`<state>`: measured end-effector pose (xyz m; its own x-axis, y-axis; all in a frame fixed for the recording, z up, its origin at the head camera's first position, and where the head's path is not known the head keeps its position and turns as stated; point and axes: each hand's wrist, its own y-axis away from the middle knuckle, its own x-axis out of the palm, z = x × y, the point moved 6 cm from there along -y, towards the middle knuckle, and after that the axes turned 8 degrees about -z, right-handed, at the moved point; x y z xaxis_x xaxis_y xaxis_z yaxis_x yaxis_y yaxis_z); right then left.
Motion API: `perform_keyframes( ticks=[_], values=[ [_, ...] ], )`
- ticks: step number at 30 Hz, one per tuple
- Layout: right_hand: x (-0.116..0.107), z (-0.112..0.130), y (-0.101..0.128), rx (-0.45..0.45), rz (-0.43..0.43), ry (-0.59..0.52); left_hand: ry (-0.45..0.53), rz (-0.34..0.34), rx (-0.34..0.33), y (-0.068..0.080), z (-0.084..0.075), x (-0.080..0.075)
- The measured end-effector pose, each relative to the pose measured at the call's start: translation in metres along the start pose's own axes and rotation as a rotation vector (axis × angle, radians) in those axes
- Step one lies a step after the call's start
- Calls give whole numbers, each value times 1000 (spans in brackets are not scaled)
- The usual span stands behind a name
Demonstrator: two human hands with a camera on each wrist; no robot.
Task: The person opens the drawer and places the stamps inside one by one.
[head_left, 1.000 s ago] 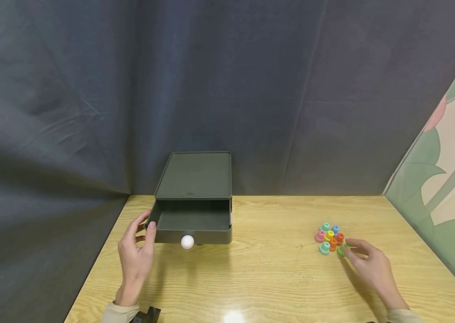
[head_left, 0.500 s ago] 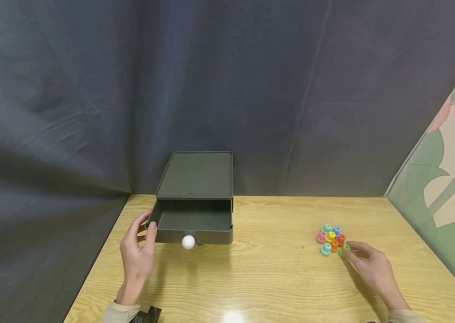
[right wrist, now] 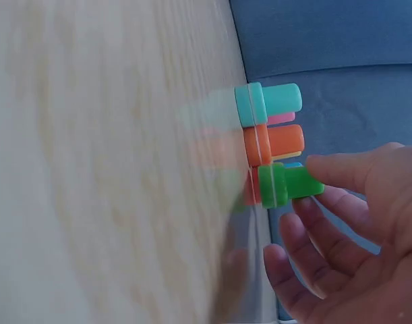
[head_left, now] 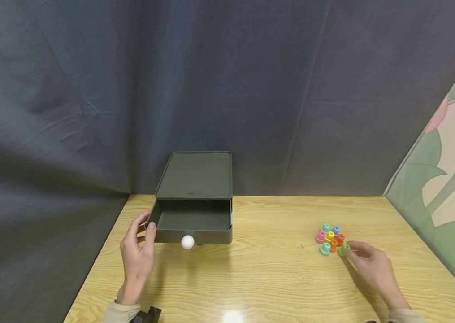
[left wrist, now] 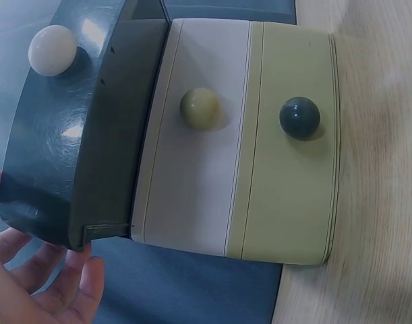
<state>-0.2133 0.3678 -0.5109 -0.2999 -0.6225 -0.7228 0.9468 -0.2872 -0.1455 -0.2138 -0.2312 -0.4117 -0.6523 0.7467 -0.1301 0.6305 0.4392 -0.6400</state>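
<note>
Left hand (head_left: 138, 255) cupped, fingers relaxed, against left front corner of open drawer (head_left: 192, 223), steadying dark box (head_left: 195, 176) at bench (head_left: 267, 278) back edge. Right hand (head_left: 372, 264) grip pinching green peg (right wrist: 288, 184) beside peg cluster (head_left: 329, 239) toward bench's right edge.

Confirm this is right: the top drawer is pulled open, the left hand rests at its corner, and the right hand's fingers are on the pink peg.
Wrong on one point: the right hand's fingers touch the green peg, not a pink one, as the right wrist view shows. The drawer is open, with the left hand at its corner.
</note>
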Motion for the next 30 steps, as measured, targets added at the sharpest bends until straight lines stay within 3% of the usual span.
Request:
perform_keyframes(
  ticks=[11,30],
  values=[
    [-20,27,3,-87,-105,-35,23,6,5,1,2,2],
    [-28,83,0,-169,-44,-91,28,6,-16,2,3,2]
  ],
)
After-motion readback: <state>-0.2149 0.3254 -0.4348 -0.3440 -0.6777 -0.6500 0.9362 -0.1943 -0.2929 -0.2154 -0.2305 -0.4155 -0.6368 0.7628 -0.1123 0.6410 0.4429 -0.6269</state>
